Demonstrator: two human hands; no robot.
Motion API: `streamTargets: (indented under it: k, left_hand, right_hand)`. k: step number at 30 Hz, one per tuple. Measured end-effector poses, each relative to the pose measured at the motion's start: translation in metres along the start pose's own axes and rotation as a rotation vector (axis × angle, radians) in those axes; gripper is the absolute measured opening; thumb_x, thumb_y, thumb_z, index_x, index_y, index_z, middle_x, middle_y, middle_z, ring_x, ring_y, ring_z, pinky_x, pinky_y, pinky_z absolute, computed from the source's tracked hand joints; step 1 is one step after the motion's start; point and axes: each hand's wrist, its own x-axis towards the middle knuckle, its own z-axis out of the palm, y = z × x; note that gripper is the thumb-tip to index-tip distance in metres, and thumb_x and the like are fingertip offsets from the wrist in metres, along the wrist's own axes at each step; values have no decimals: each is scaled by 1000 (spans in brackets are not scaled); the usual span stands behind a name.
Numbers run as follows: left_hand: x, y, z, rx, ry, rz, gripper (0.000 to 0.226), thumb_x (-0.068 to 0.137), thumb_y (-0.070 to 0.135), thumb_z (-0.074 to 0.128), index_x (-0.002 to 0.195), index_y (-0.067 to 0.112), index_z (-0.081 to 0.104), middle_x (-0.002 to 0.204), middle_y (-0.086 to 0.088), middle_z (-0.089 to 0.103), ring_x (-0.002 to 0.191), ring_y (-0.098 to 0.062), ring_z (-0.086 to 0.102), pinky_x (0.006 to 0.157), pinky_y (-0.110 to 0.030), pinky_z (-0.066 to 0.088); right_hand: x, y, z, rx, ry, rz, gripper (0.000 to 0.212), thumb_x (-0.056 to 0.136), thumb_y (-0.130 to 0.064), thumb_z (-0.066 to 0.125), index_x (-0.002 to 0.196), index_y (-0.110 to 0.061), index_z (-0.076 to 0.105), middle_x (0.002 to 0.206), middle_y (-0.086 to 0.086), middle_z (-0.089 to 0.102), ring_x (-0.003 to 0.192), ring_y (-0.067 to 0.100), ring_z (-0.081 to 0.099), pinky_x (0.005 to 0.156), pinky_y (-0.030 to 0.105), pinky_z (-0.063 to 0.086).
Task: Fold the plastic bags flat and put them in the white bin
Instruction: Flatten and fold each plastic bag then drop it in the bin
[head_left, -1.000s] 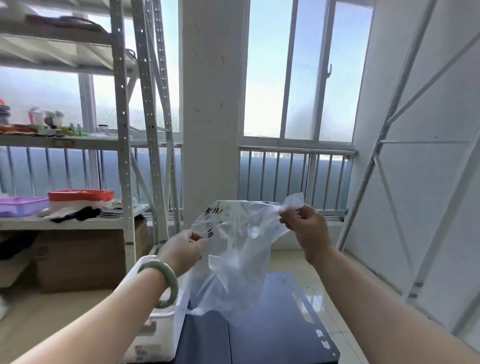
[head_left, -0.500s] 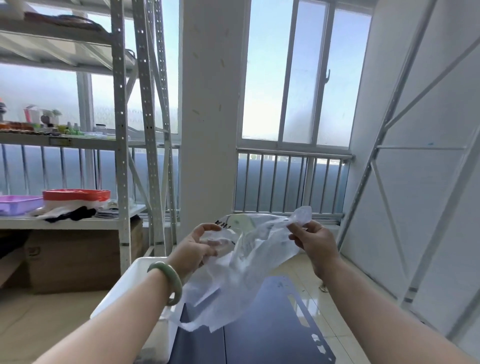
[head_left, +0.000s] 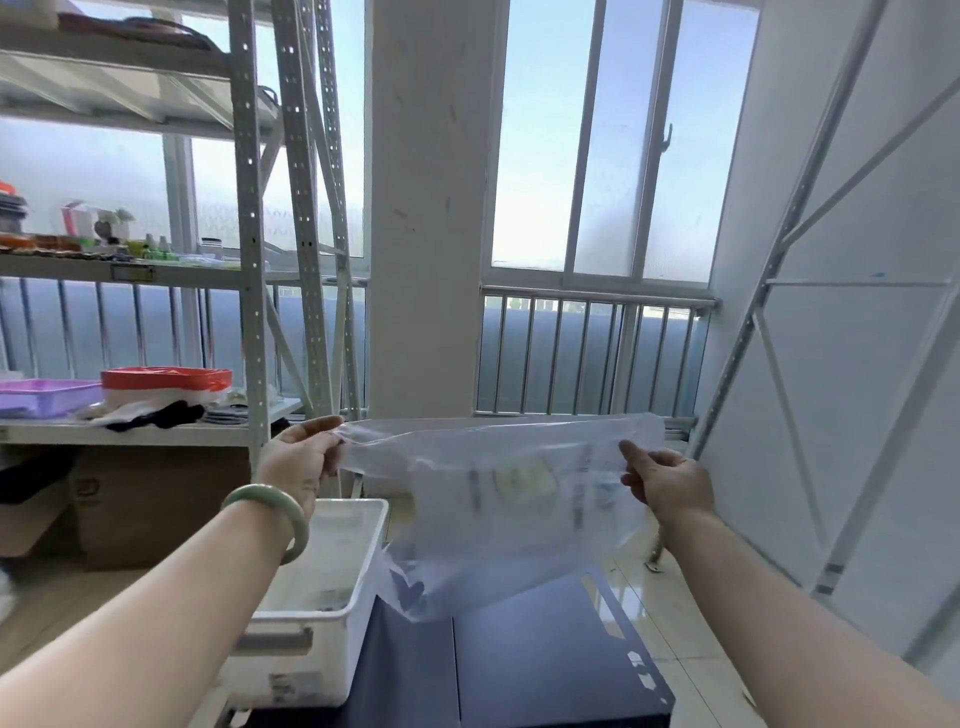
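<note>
Spanning the gap between 2 hands, the bag (head_left: 498, 499) is held in the air, its long axis running left to right and about level. The left hand (head_left: 296, 462) pinches the left end, thumb on top and fingers curled under. The right hand (head_left: 670, 483) grips the right end with curled fingers. From the taut top edge the clear film hangs below the fingertips, blurred print at mid-bag, its lowest corner above the dark table (head_left: 545, 665). The bin (head_left: 358, 571) sits below the left fingers.
</note>
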Motion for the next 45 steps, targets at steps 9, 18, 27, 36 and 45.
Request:
streamTargets:
  k: [9,18,27,36,45]
  left_hand:
    - [-13,20,-9,356,-379,145,37,88,-19,44,101,11,61,96,-10,66,90,-20,63,70,-19,56]
    - [-6,20,-18,612,-377,391,11,85,5,65,89,14,67,75,5,72,75,-9,66,68,-14,52]
    - [3,36,-28,888,-276,568,23,87,15,63,105,26,54,79,-4,66,81,-38,63,64,-24,51]
    - [8,24,-36,912,-45,497,20,89,24,62,100,9,69,87,-7,66,85,-24,57,72,-28,39]
    - [12,12,-37,1156,185,519,18,95,20,53,104,13,66,97,-9,67,86,-28,57,74,-37,48]
  right_hand:
    - [6,0,-13,182,-16,78,25,84,-30,69,76,-7,62,70,8,61,60,16,57,52,16,53]
    - [10,4,-16,212,11,105,23,87,-26,66,75,-7,61,68,7,60,41,5,55,47,14,51]
    - [10,0,-26,42,51,-20,22,84,-30,69,74,-10,67,70,3,65,64,19,57,70,30,50]
    - [6,-5,-24,32,-4,-28,23,80,-29,72,70,-9,65,76,11,68,75,33,66,77,43,56]
    - [-5,-19,1,31,-22,-115,23,89,-24,65,69,-14,65,72,5,65,74,30,65,74,46,58]
